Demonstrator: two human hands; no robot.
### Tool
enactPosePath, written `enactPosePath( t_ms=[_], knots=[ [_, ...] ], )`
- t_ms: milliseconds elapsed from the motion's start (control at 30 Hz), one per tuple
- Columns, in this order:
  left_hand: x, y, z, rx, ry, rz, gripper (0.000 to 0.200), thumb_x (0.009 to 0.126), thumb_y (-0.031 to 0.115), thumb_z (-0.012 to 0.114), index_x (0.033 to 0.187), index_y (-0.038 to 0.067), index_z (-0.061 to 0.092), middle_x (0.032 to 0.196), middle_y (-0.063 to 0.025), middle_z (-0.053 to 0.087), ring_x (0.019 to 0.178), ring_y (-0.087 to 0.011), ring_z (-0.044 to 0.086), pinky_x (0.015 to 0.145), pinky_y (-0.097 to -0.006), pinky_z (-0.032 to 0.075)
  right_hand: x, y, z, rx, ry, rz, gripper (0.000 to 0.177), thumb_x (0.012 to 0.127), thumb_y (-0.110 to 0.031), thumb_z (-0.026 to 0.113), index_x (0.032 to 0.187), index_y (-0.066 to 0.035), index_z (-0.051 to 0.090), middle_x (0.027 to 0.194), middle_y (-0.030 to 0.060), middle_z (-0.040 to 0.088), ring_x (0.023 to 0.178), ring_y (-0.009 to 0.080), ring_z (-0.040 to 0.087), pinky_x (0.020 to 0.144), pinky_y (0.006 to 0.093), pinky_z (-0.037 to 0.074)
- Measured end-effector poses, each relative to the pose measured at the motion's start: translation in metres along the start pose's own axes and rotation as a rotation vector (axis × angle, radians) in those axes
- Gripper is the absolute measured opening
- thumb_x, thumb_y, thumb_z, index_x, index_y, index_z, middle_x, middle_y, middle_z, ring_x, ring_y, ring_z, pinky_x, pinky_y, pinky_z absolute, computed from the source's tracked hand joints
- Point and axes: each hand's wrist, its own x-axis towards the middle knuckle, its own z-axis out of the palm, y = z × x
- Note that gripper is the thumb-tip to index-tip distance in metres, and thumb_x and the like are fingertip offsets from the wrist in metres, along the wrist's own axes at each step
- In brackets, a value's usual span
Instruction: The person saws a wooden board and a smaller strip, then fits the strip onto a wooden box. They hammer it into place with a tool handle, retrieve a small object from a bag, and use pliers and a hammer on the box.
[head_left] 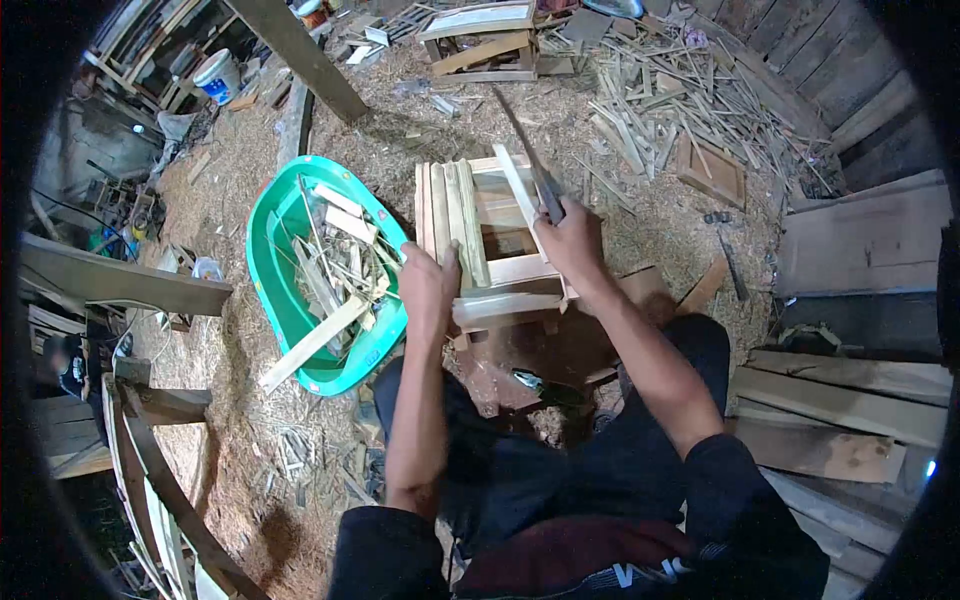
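Left hand (428, 287) on slats (437, 205) of wooden frame (522, 270). Right hand (572, 243) gripping long dark blade (522, 137) beside pale strip (516, 188). Green tub (262, 240), left of frame, holding wood scraps (352, 225).

Cannot make out the grip of the long dark tool (524, 140), covered by the right hand (572, 240), nor much of the green tub's floor (285, 262) under wood scraps (352, 226), nor details of the small, blurred person (75, 372) at the dim left edge.

The tub (375, 357) is smooth, glossy plastic; the slats (456, 210), rough bare wood; the blade (528, 150), dull metal; the trousers (500, 480), matt cloth.
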Motion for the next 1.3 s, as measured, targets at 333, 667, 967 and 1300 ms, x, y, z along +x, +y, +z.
enactPosePath(
  t_ms=[333,667,967,1300],
  knots=[
    [-0.048,-0.022,-0.015,-0.210,0.022,-0.232,0.057,0.085,0.035,0.070,0.111,-0.010,0.046,0.095,-0.0351,0.064,0.092,-0.0499,0.063,0.080,-0.0532,0.050,-0.024,-0.011,0.000,-0.247,-0.265,-0.063,0.027,0.080,-0.023,0.069,0.092,0.001,0.066,0.089,0.0254,0.068,0.086,0.0458,0.065,0.079,0.0527,0.050],
    [-0.053,-0.017,-0.023,-0.174,0.012,-0.259,0.058,0.086,0.039,0.068,0.112,-0.008,0.047,0.099,-0.0329,0.065,0.091,-0.0485,0.064,0.081,-0.0523,0.051,-0.015,-0.036,-0.015,-0.298,-0.220,-0.127,0.035,0.085,-0.026,0.069,0.098,0.006,0.060,0.082,0.0292,0.066,0.086,0.0458,0.066,0.081,0.0536,0.050],
    [-0.054,-0.029,-0.011,-0.158,0.029,-0.193,0.056,0.086,0.037,0.069,0.112,-0.007,0.046,0.095,-0.0326,0.065,0.089,-0.0486,0.065,0.078,-0.0535,0.052,0.002,-0.044,0.034,-0.596,-0.338,-0.305,0.015,0.078,-0.005,0.063,0.091,0.004,0.064,0.086,0.0286,0.069,0.086,0.0430,0.069,0.085,0.0517,0.050],
    [-0.062,-0.027,-0.014,-0.158,-0.006,-0.086,0.074,0.084,0.036,0.069,0.133,-0.010,0.038,0.119,-0.0349,0.055,0.110,-0.0471,0.057,0.091,-0.0517,0.048,0.000,-0.068,0.047,-0.673,-0.390,-0.188,0.019,0.083,-0.007,0.057,0.090,0.000,0.073,0.094,0.0244,0.071,0.093,0.0386,0.070,0.084,0.0515,0.051]
  ],
)
